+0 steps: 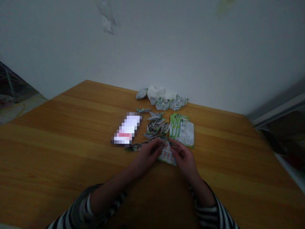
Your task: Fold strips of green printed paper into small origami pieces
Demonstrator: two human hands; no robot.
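A honey-toned wooden table point(59, 152) fills the lower part of the view, its far edge set against a plain white wall point(166, 47). A grey ledge point(278, 108) runs past the table's right corner, and a blurred translucent shape point(107, 17) shows high on the wall.

The left hand point(147, 157) and right hand point(184, 160) sit close together at the near side of the papers, both closed in a pinch on a folded green-and-white printed paper point(166, 156), which lies between them and touches the table. Striped sleeves point(82, 206) cover both forearms.

Just beyond the fingertips lies a loose heap of small folded paper pieces point(156, 125). Ahead of the right hand is a stack of green printed leaflets point(182, 130), and ahead of the left hand is a pixelated white-and-pink rectangular item point(126, 128), too obscured to identify. Farthest from the hands, against the wall, is a crumpled mound of white and printed paper point(162, 98).
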